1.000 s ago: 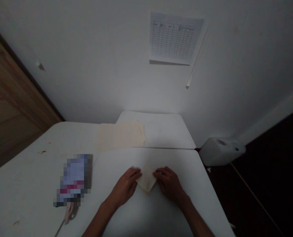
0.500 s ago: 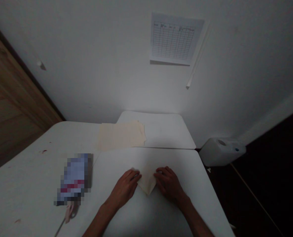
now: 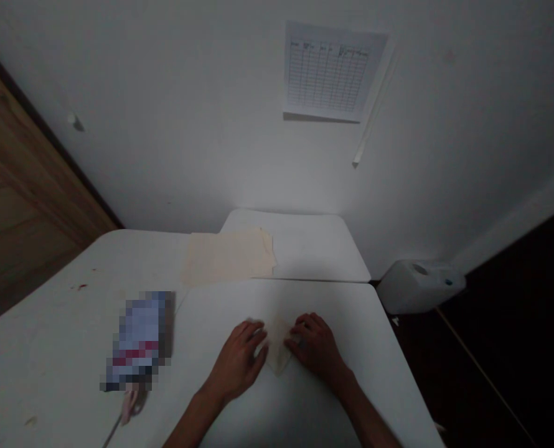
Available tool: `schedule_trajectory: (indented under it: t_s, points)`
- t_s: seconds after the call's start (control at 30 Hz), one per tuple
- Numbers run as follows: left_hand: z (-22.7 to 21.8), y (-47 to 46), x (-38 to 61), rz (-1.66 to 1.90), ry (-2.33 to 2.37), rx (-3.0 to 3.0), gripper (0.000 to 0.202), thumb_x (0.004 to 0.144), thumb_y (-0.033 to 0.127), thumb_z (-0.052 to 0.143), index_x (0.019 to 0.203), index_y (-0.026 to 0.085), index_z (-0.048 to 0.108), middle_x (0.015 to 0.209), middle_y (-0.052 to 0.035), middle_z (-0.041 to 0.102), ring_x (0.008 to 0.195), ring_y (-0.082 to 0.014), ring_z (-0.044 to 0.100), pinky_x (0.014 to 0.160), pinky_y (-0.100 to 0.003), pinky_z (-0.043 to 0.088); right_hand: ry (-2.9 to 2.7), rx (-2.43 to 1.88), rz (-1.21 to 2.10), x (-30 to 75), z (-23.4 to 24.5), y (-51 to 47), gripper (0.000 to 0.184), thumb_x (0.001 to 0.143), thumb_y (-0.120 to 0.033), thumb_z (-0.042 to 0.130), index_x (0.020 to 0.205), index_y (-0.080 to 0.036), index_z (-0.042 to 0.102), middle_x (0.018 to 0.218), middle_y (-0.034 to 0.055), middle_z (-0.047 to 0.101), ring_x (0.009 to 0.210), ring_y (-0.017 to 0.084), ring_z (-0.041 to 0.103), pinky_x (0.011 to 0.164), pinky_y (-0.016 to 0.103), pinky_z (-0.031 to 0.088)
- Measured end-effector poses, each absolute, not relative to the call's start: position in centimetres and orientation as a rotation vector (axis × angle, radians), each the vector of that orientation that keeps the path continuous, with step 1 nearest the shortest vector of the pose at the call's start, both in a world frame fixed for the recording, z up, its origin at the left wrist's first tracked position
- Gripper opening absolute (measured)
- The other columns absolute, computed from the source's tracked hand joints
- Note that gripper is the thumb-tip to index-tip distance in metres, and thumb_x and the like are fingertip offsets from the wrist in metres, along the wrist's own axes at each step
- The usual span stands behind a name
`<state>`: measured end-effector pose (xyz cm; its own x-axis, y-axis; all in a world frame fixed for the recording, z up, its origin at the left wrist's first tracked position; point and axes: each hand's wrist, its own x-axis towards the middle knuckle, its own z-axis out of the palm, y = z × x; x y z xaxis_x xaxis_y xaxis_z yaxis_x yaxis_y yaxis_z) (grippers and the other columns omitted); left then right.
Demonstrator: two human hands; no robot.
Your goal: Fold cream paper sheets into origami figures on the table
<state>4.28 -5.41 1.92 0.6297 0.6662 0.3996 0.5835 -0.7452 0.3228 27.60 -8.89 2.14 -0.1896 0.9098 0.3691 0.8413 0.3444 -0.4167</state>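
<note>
Bare hands (image 3: 237, 362), slender bare forearms (image 3: 193, 418)

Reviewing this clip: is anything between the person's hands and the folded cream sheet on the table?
Nothing visible stands in the way. The fingers of the left hand and the right hand reach the folded cream sheet directly from either side, with only the white table beneath.

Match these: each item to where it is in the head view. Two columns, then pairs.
Items:
1. left hand
2. right hand
3. flat cream sheet
4. white plastic jug

Places:
A. off to the right of the nearest table
B. at the right side of the folded paper
C. beyond the nearest table's far edge
D. at the left side of the folded paper

Pairs: 1-D, 2-B, 3-C, 4-A
</note>
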Motion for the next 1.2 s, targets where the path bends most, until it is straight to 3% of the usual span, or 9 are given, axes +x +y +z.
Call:
schedule_trajectory:
  t_s: [0.2, 0.8, 1.03, 1.2]
  points:
    - [1.6, -5.5, 6.2, 0.765, 1.230, 2.644, 0.039, 0.084, 0.047, 0.062, 0.110, 0.018, 0.059, 0.121, -0.0123, 0.060, 0.113, -0.0327, 0.053, 0.095, -0.053, 0.045, -2.037, -1.551, 0.146, 27.4, 1.8, -8.8, 0.013, 0.082, -0.033, 0.069, 0.090, -0.022, 0.067, 0.095, 0.0052, 0.062, 0.094, 0.021, 0.054, 0.090, 0.037, 0.044]
    - [1.1, -6.0, 6.1, 0.742, 1.069, 2.722, 0.020, 0.093, 0.027, 0.052, 0.109, 0.020, 0.062, 0.128, -0.0104, 0.057, 0.121, -0.0296, 0.049, 0.099, -0.051, 0.045, -2.081, -1.524, 0.179, 27.4, 2.4, -9.2, 0.019, 0.086, -0.032, 0.063, 0.103, -0.024, 0.066, 0.100, 0.0064, 0.060, 0.096, 0.022, 0.054, 0.093, 0.040, 0.041]
    - [1.4, -5.9, 6.6, 0.657, 0.907, 2.739, 0.027, 0.094, 0.018, 0.046, 0.115, 0.021, 0.063, 0.128, -0.0090, 0.060, 0.118, -0.0260, 0.055, 0.099, -0.048, 0.048, -2.106, -1.528, 0.139, 27.5, 2.2, -9.1, 0.024, 0.084, -0.032, 0.066, 0.107, -0.026, 0.066, 0.100, 0.0062, 0.060, 0.096, 0.022, 0.055, 0.092, 0.039, 0.043]
    - [2.0, -5.7, 6.6, 0.585, 0.932, 2.711, 0.033, 0.092, 0.017, 0.045, 0.123, 0.021, 0.057, 0.140, -0.0089, 0.051, 0.123, -0.0278, 0.049, 0.103, -0.051, 0.044, -2.106, -1.536, 0.160, 27.4, 2.4, -9.1, 0.027, 0.084, -0.031, 0.064, 0.111, -0.026, 0.065, 0.100, 0.0064, 0.059, 0.095, 0.023, 0.054, 0.093, 0.041, 0.041]
